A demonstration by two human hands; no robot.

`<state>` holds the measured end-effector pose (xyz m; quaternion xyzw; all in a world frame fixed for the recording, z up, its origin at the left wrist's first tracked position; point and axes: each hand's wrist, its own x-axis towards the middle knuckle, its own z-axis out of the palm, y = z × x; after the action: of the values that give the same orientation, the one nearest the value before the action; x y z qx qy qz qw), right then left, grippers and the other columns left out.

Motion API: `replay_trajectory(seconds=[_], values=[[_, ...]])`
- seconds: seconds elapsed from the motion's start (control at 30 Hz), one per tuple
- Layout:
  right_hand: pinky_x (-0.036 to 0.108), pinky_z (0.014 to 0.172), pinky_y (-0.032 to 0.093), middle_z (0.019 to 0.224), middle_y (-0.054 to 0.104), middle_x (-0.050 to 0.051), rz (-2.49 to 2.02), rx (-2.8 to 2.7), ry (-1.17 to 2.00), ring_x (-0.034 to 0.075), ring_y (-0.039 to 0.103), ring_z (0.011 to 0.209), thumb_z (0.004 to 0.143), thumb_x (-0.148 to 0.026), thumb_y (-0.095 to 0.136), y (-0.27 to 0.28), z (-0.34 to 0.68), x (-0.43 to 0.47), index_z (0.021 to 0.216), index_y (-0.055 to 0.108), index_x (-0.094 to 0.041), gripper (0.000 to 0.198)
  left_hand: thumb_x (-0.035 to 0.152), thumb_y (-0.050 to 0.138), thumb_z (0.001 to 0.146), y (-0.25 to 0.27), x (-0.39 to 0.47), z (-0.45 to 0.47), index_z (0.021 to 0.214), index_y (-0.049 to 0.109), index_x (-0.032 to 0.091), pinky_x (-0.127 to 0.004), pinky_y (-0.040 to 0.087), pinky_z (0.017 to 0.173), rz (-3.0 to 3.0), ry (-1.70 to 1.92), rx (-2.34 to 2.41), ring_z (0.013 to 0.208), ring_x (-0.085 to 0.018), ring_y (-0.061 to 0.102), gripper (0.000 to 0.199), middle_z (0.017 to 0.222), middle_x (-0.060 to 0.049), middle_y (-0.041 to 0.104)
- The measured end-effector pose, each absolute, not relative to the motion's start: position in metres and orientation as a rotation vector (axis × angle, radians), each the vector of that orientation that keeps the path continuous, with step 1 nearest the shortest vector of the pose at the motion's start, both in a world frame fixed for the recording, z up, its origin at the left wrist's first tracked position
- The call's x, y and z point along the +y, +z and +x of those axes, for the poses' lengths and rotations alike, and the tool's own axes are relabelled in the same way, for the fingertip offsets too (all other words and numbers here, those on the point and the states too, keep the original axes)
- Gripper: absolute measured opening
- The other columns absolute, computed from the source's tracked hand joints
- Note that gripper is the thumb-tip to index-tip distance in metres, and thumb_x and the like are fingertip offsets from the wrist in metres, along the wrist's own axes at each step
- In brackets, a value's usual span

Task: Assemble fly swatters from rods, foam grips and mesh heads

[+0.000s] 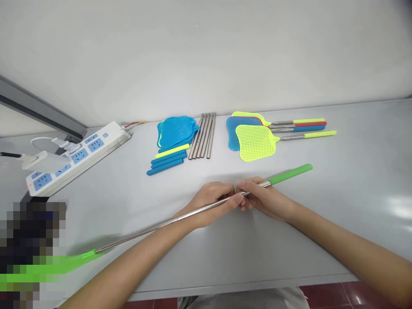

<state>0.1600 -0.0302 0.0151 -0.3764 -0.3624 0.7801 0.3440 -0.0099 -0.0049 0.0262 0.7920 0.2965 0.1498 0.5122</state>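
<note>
A green fly swatter with an extended telescopic metal rod (180, 217) lies across both my hands, slanting from lower left to upper right. Its green grip (291, 174) points right, beyond my right hand. The green head is at the lower left, partly masked by blurred blocks. My left hand (219, 199) is closed on the rod, the thumb lying along it. Just beside it, my right hand (257, 193) is closed round the thicker rod section by the grip. The fingers of both hands meet near the joint and partly hide it.
Assembled fly swatters (257, 143) lie at the back right. Blue swatter heads (177, 132), blue and yellow grip sleeves (167, 166) and several metal rods (202, 136) lie left of them. A white power strip (86, 154) with plugs and cables stands on the grey table (354, 193) at left.
</note>
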Motion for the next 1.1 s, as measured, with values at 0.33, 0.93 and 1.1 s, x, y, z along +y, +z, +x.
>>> replay_trajectory(seconds=[0.33, 0.93, 1.1], values=[[0.024, 0.054, 0.035, 0.053, 0.051, 0.0, -0.965, -0.947, 2.029, 0.01, 0.047, 0.052, 0.082, -0.029, 0.047, 0.0152, 0.1605, -0.0318, 0.054, 0.057, -0.014, 0.033, 0.036, 0.036, 0.089, 0.0277, -0.0053, -0.0096, 0.075, 0.058, 0.015, -0.02, 0.041, 0.07, 1.892, 0.364, 0.69, 0.074, -0.01, 0.058, 0.033, 0.08, 0.0, 0.066], [0.024, 0.053, 0.034, 0.051, 0.049, -0.001, -0.958, -0.941, 2.043, 0.01, 0.046, 0.052, 0.082, -0.03, 0.048, 0.0153, 0.1618, -0.0321, 0.055, 0.057, -0.014, 0.033, 0.036, 0.035, 0.089, 0.0308, -0.0041, -0.0095, 0.079, 0.06, 0.016, -0.021, 0.041, 0.07, 1.922, 0.319, 0.715, 0.073, -0.011, 0.057, 0.034, 0.078, 0.0, 0.065], [0.024, 0.054, 0.035, 0.051, 0.051, 0.0, -0.979, -0.952, 2.048, 0.01, 0.046, 0.051, 0.082, -0.033, 0.049, 0.0139, 0.1621, -0.0317, 0.055, 0.057, -0.015, 0.033, 0.032, 0.036, 0.089, 0.0308, -0.0037, -0.0095, 0.078, 0.059, 0.017, -0.018, 0.039, 0.069, 1.913, 0.353, 0.681, 0.073, -0.009, 0.056, 0.03, 0.08, 0.002, 0.065]])
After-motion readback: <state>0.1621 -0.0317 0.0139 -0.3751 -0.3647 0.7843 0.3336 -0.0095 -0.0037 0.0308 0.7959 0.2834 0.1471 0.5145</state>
